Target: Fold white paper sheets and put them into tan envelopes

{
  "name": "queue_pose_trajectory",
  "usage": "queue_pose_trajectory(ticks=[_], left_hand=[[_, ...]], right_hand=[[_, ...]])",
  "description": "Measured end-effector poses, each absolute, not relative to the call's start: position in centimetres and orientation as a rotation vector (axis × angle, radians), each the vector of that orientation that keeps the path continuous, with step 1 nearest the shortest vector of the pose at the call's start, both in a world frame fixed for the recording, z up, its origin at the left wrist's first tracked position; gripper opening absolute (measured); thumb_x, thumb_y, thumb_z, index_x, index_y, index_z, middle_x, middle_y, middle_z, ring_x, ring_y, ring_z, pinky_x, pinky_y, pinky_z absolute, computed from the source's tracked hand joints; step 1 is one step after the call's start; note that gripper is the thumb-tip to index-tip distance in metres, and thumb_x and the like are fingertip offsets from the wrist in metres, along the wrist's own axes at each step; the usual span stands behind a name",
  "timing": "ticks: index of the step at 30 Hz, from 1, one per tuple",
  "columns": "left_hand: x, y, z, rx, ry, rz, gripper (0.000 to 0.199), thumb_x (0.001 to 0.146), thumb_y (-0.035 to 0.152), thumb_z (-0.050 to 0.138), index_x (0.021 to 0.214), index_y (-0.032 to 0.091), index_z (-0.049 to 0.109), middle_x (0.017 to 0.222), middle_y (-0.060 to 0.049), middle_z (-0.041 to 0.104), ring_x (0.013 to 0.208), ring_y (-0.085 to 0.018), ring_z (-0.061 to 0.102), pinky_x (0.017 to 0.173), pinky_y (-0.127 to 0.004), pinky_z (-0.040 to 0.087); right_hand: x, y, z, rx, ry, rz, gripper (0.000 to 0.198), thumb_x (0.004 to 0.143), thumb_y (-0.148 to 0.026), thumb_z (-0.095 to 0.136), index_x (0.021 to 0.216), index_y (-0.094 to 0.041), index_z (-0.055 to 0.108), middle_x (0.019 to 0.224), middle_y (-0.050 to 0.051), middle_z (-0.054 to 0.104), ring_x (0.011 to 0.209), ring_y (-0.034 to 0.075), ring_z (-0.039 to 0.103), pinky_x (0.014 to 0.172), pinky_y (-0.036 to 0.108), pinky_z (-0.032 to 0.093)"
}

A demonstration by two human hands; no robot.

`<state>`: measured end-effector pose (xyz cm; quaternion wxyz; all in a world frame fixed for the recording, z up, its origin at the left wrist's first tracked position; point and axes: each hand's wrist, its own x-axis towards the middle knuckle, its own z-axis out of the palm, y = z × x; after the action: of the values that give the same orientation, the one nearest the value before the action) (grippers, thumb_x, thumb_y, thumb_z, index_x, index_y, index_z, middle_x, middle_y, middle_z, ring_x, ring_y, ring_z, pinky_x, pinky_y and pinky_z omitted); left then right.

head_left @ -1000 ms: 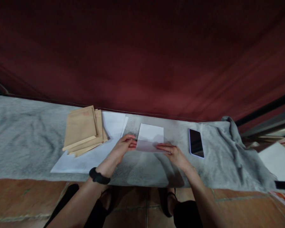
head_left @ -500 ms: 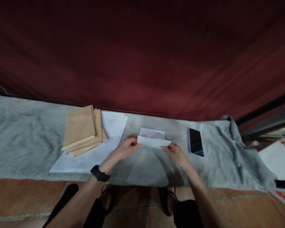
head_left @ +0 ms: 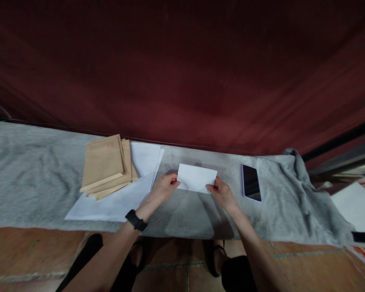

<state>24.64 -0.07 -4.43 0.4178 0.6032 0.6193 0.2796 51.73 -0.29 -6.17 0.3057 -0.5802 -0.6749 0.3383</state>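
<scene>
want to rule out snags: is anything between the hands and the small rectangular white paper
Nothing visible: left hand and right hand hold the small rectangular white paper at opposite ends. The flat brown paper envelopes and the black-screened, lilac-edged phone lie off to either side.

The person is wearing a broad, matte black wristband [head_left: 136,220] with a thick, blocky section, and it is circling the wrist just behind a bare left hand [head_left: 166,187]. The right hand [head_left: 223,194] is showing bare, as are both forearms. On the near side, plain black cloth trousers [head_left: 237,273] are covering the legs. Dark shoes [head_left: 211,263] are partly covering the feet, a thin dark strap [head_left: 220,248] crossing the right ankle.
</scene>
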Motion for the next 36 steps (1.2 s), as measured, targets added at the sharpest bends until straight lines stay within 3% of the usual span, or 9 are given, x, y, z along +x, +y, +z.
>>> queue_pose_trajectory(ticks=[5,10,16,19,23,27,36], left_hand=[[25.2,-0.5,-4.0,1.547,1.664,0.672,0.004,0.079,0.019,0.065,0.08,0.022,0.067,0.068,0.0,0.063,0.069,-0.019,0.059,0.069,-0.028,0.038],[25.6,-0.9,-3.6,1.595,1.77,0.648,0.016,0.083,0.02,0.066,0.098,0.024,0.069,0.078,-0.001,0.068,0.074,-0.02,0.062,0.071,-0.028,0.04],[25.3,-0.4,-3.8,1.569,1.503,0.938,0.01,0.085,0.022,0.063,0.086,0.018,0.071,0.076,-0.001,0.068,0.074,-0.018,0.061,0.071,-0.027,0.045],[24.7,-0.4,-3.7,1.813,1.399,0.888,0.015,0.086,0.018,0.061,0.092,0.019,0.075,0.093,-0.005,0.074,0.091,-0.022,0.066,0.086,-0.032,0.049],[24.1,-1.5,-3.6,2.25,1.19,0.527,0.044,0.08,0.005,0.059,0.116,0.027,0.073,0.138,-0.005,0.066,0.131,-0.024,0.055,0.113,-0.038,0.036],[24.3,-2.8,-3.6,2.425,1.128,0.338,0.056,0.083,0.016,0.066,0.137,0.028,0.061,0.153,-0.007,0.053,0.143,-0.026,0.044,0.12,-0.043,0.028],[25.0,-3.6,-3.3,2.636,1.136,0.263,0.047,0.094,0.034,0.059,0.141,0.027,0.057,0.15,-0.008,0.055,0.14,-0.026,0.047,0.116,-0.044,0.033]], right_hand=[[51.6,-0.2,-6.1,-1.585,-1.787,0.859,0.019,0.083,-0.034,0.063,0.099,-0.025,0.068,0.074,0.0,0.072,0.068,0.019,0.066,0.066,0.029,0.052],[52.1,-0.2,-5.9,-1.469,-1.811,0.987,0.024,0.083,-0.037,0.062,0.098,-0.023,0.075,0.082,0.001,0.076,0.075,0.021,0.068,0.071,0.032,0.054],[53.8,0.0,-5.5,-1.395,-1.681,1.073,0.03,0.079,-0.05,0.07,0.086,-0.021,0.079,0.085,0.004,0.078,0.082,0.024,0.07,0.076,0.037,0.057],[54.4,0.1,-5.2,-1.39,-1.687,1.117,0.029,0.077,-0.049,0.074,0.085,-0.022,0.079,0.086,0.005,0.078,0.084,0.025,0.071,0.082,0.039,0.058],[54.7,-0.2,-4.8,-1.288,-1.757,1.293,0.027,0.072,-0.044,0.08,0.094,-0.028,0.082,0.113,0.007,0.077,0.11,0.028,0.07,0.099,0.043,0.054],[54.8,-0.5,-4.8,-1.264,-1.86,1.415,0.034,0.069,-0.044,0.084,0.099,-0.029,0.083,0.126,0.008,0.073,0.123,0.031,0.064,0.111,0.049,0.046],[55.1,-0.2,-4.6,-1.306,-1.932,1.462,0.049,0.074,-0.066,0.077,0.099,-0.024,0.083,0.126,0.013,0.073,0.126,0.033,0.062,0.112,0.051,0.045]])
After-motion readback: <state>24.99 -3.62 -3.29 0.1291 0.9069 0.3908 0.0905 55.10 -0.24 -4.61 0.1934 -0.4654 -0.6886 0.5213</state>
